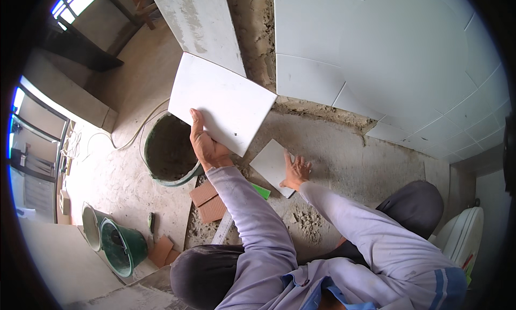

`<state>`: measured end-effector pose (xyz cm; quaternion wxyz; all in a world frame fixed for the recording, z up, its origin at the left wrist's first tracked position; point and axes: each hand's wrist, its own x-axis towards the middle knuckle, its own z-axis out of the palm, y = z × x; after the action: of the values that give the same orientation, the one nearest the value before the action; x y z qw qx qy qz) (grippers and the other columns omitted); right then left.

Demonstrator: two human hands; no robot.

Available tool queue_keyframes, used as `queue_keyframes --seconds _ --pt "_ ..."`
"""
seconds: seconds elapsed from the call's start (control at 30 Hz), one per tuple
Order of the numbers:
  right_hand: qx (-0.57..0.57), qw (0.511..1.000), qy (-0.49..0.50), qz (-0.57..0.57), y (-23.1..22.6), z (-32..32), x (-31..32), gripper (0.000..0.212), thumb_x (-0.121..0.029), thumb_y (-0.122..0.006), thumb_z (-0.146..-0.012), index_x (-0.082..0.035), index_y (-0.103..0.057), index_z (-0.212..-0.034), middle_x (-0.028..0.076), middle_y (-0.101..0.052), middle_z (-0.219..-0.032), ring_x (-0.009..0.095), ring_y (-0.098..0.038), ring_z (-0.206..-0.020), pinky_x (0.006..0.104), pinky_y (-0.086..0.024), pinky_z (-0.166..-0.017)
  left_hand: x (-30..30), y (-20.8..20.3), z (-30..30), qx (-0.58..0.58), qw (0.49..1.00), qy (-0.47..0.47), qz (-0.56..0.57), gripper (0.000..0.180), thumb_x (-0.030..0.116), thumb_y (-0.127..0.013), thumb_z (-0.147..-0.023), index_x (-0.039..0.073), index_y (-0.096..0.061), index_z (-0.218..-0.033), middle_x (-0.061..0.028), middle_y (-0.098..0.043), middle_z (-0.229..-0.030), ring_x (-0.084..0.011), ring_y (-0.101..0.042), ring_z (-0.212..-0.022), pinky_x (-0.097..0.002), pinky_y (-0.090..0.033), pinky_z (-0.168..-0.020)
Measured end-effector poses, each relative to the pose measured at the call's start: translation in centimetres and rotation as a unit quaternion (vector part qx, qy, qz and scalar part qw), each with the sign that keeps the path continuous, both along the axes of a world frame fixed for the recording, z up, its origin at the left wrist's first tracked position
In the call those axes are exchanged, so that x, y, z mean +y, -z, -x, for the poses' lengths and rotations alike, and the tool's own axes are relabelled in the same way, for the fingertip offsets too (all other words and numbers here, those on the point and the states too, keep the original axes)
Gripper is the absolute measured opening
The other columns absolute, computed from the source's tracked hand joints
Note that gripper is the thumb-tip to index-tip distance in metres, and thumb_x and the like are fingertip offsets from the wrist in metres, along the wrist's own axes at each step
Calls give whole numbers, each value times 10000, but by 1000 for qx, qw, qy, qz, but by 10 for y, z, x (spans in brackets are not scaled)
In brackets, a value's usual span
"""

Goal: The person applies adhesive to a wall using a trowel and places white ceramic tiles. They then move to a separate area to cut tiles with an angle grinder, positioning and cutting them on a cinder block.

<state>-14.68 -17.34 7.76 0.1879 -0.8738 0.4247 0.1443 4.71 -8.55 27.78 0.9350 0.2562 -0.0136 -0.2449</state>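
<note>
My left hand [208,145] grips a large white wall tile [223,97] by its lower edge. Its thumb lies on the glossy face, and the other fingers are hidden behind. The held tile is raised beside a bare, mortar-covered gap in the wall [257,36]. My right hand [296,171] rests with fingers spread on the right side of another white tile [271,162], which lies on the floor. Whether this is one tile or a small stack, I cannot tell. A tiled white wall [376,52] stands ahead on the right.
A dark green bucket [185,179] stands left of my left hand. Brown tile pieces [211,205], a bright green piece [260,190] and crumbled mortar [305,224] lie near my knees. Two more buckets [128,243] sit lower left, beside a green-handled tool [151,222]. A white toilet [465,232] is at right.
</note>
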Motion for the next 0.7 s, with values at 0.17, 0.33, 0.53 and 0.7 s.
queue_keyframes --seconds 0.17,0.33,0.53,0.7 --pt "-26 995 78 -56 -17 -7 0 1211 -344 -925 -583 -198 -179 -1526 232 -426 -1443 393 -386 -1360 600 -315 -1073 1 -3 4 10 1000 -9 8 433 316 -653 -955 -2 -553 -1232 -91 -639 -1124 -242 -628 -1035 -409 -529 -927" --pt "-78 986 84 -121 7 1 -34 727 -331 -842 -706 -50 -533 -1301 195 -601 -1282 373 -565 -1185 458 -443 -994 4 12 2 -16 998 18 -50 416 331 -680 -937 26 -566 -1195 -80 -635 -1080 -216 -630 -985 -387 -533 -898" --pt "-291 912 178 -226 40 6 -47 314 -243 -639 -901 29 -655 -1058 197 -694 -1052 296 -656 -999 370 -506 -886 6 28 -3 -18 996 22 -90 463 381 -665 -940 31 -556 -1222 -63 -636 -1072 -212 -628 -982 -380 -532 -896" --pt "-495 730 281 -379 77 48 -81 165 -200 -588 -972 -54 -608 -898 -35 -562 -835 72 -502 -829 246 -430 -783 -4 57 0 -49 994 45 -89 516 424 -657 -934 49 -533 -1266 -75 -624 -1145 -223 -622 -1035 -380 -527 -927"
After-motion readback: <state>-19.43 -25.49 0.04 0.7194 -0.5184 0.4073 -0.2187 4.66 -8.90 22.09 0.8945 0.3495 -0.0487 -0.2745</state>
